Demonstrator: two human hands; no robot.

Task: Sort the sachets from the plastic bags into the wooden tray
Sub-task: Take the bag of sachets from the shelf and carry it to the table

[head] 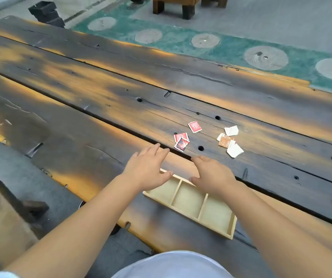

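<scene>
1. On the dark plank table (pixel 100 101), beyond the hands, lie two loose groups of sachets: red sachets (pixel 181 141) on the left, with one more red sachet (pixel 195 127) a little further back, and white and brown sachets (pixel 230 141) to the right. Nothing lies between the hands and the sachets.
2. The table is made of long scorched boards with orange patches, gaps and round holes. Past its far edge runs a green carpet (pixel 231 49) with pale round patterns, and wooden furniture legs (pixel 173 9) stand at the top. A wooden bench (pixel 4 213) sits at the lower left.
3. The wooden tray (pixel 232 227) rests near the table's front edge, with three compartments visible; those in sight hold nothing.
4. The left hand (pixel 147 169) and right hand (pixel 213 175) are both spread flat with straight fingers over the tray's far end, apart, holding nothing. Whether they touch the tray I cannot tell.
</scene>
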